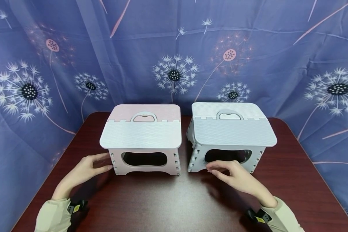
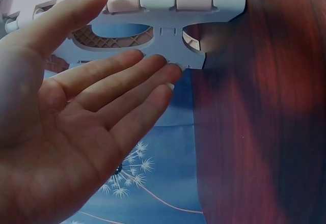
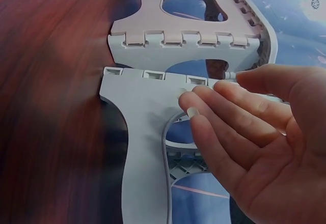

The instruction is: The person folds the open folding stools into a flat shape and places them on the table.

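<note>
Two folding step stools stand upright, side by side. The left one has a pink and white top (image 1: 140,134) with a carry handle (image 1: 145,113); the right one is white and pale grey (image 1: 235,132), with a similar handle. My left hand (image 1: 85,170) is at the left end of the pink stool, fingertips right by its hinged side (image 2: 178,15), palm showing in the left wrist view. In front of the grey stool, my right hand (image 1: 235,176) has its relaxed fingers over the front panel (image 3: 142,127), close to the oval opening. Neither hand holds anything.
Both stools stand toward the back of a dark red-brown wooden table (image 1: 162,203). A narrow gap separates them. Behind and at both sides hangs a blue cloth (image 1: 133,64) printed with dandelions. Each wrist bears a small black camera (image 1: 76,207).
</note>
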Available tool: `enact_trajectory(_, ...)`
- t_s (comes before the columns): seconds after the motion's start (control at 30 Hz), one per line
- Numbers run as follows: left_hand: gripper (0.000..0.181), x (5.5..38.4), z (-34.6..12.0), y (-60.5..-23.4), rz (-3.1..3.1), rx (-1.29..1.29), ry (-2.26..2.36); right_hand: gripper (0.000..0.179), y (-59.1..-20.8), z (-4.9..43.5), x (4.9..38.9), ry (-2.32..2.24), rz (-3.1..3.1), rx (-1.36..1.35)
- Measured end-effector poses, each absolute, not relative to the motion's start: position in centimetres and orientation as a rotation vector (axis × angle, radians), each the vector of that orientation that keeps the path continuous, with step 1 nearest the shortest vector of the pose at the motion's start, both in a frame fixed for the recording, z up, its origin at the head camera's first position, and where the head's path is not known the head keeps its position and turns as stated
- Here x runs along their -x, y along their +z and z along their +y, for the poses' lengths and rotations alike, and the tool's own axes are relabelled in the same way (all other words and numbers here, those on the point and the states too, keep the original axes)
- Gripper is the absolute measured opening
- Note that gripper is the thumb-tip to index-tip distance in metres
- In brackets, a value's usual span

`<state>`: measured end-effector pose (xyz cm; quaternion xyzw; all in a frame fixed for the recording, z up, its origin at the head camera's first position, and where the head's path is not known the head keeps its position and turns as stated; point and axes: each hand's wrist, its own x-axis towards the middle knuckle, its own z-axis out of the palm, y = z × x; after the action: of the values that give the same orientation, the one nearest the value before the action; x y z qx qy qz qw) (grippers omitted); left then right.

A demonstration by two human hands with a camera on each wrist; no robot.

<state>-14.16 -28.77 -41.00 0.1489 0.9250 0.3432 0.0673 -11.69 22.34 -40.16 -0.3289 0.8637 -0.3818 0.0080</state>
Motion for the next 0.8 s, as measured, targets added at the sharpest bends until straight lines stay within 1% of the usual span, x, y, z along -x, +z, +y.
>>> enact_trajectory(0.3, 0.058, 14.0, -29.0, -40.7, 2.793, -0.441, 1.010, 0.021, -39.8, 22.0, 11.7, -1.212, 2.706, 1.049)
enact_trajectory(0.8, 0.054, 14.2, -28.7, -40.9, 2.741, -0.506, 1.033, 0.022, -40.1, 20.7, 11.8, -1.240, 2.661, 1.124)
